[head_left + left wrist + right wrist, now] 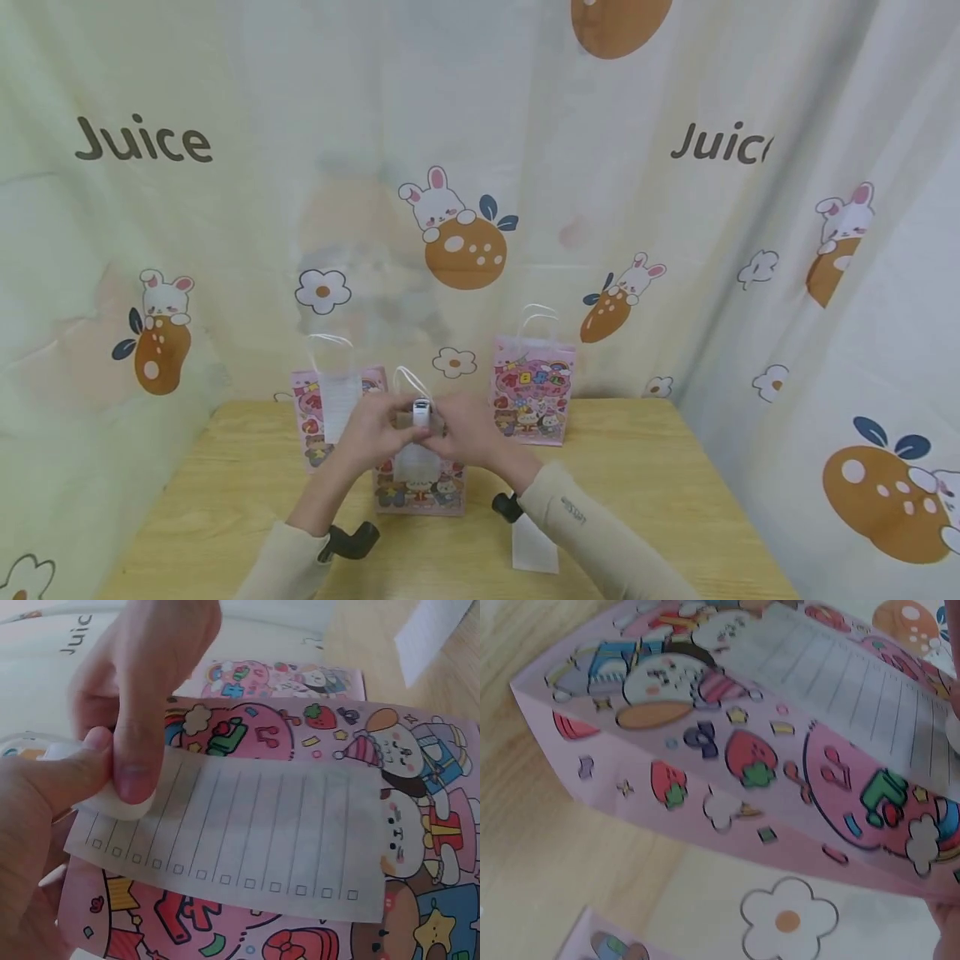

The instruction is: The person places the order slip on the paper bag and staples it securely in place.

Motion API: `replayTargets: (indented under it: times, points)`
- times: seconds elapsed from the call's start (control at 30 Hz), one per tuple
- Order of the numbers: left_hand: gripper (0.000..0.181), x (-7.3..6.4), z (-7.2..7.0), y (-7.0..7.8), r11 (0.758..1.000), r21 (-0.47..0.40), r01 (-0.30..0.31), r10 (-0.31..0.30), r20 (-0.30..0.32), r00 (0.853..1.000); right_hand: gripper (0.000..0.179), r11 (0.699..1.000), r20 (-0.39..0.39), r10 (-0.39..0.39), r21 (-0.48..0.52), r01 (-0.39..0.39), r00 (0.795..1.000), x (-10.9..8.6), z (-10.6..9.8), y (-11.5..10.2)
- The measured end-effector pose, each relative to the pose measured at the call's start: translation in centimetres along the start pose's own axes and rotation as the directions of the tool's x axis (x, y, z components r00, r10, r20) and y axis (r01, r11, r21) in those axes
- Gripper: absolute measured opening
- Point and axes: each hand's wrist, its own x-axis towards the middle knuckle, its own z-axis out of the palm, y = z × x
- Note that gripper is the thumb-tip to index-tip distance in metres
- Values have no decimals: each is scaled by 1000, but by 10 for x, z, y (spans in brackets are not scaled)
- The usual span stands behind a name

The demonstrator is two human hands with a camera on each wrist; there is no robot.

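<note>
In the head view, my left hand and right hand meet at the top edge of the middle pink paper bag. Between them is a small white stapler, set over the bag's rim. The left wrist view shows both thumbs pressing on the stapler, fingers curled behind the rim. Beneath it, a lined checklist sheet lies against the bag's printed front, its top end under the stapler. In the right wrist view the bag is tilted, and the hands are mostly out of frame.
Behind on the left stands another pink bag with a white sheet on its front. A third pink bag stands back right. A loose white sheet lies on the wooden table by the right forearm. Printed curtains surround the table.
</note>
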Motion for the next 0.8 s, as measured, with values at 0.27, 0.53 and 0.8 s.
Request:
replayTargets:
  times: [0.27,0.53,0.8]
  points:
    - [34,-4,9,-3,999,27,-33,34,-63,997,26,1000,-172,-19,-21,16,985,-6,11,-2]
    - [38,-5,7,0,997,57,-52,56,-78,995,39,999,30,36,-19,-35,999,-5,1,0]
    - [43,-15,-10,9,992,-124,-21,3,-143,990,24,971,212,150,150,-184,966,-6,-19,7]
